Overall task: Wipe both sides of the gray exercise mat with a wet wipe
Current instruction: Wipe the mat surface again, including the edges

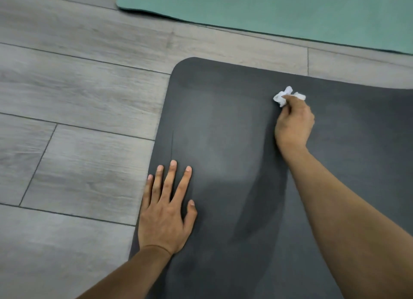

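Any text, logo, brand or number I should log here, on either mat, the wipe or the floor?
None: no word, label, number or sign shows anywhere in the head view.
gray mat: plain, no print.
green mat: plain.
wet wipe, crumpled in the right hand: blank.
wood-look floor: no markings.

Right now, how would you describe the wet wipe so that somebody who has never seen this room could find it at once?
Look at the dark gray mat on the wooden floor, in front of the green mat. Near its far edge, the right hand pinches the wet wipe against the surface. It is a small crumpled white wad, the only white thing here.
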`<state>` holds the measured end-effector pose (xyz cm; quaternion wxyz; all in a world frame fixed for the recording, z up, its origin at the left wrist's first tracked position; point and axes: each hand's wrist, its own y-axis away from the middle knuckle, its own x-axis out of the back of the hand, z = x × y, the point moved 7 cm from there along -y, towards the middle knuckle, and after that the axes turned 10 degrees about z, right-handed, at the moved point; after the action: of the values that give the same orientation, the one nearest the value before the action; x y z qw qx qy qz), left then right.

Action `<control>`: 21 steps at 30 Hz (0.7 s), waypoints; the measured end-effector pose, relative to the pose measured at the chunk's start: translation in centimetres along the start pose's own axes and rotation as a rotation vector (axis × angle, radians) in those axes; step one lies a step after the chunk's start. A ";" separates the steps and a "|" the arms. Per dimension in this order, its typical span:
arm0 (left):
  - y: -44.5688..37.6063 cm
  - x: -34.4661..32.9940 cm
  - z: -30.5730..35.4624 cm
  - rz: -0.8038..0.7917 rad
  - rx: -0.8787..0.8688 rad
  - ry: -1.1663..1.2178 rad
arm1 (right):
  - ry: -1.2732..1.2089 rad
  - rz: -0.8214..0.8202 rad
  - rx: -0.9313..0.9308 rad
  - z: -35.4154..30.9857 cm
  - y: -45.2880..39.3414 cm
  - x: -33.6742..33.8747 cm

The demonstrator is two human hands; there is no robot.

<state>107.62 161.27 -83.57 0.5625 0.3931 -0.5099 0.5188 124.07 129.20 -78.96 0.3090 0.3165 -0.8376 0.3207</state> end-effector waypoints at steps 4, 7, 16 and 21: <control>0.3 0.1 -0.2 0.013 0.000 0.013 | -0.148 -0.308 0.175 -11.6 5.5 -6.6; 0.2 -0.1 -0.2 0.010 -0.003 0.024 | -0.093 -0.534 0.418 -17.8 9.4 -11.6; 0.4 0.0 -0.2 0.016 -0.009 0.021 | 0.108 -0.208 0.549 -4.8 4.7 -3.4; 0.1 0.2 -0.2 0.032 -0.003 0.024 | 0.313 0.015 0.122 5.8 -0.1 5.3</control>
<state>107.53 161.47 -83.45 0.5608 0.3780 -0.5099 0.5317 119.07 123.15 -78.59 0.4136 0.2745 -0.7606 0.4185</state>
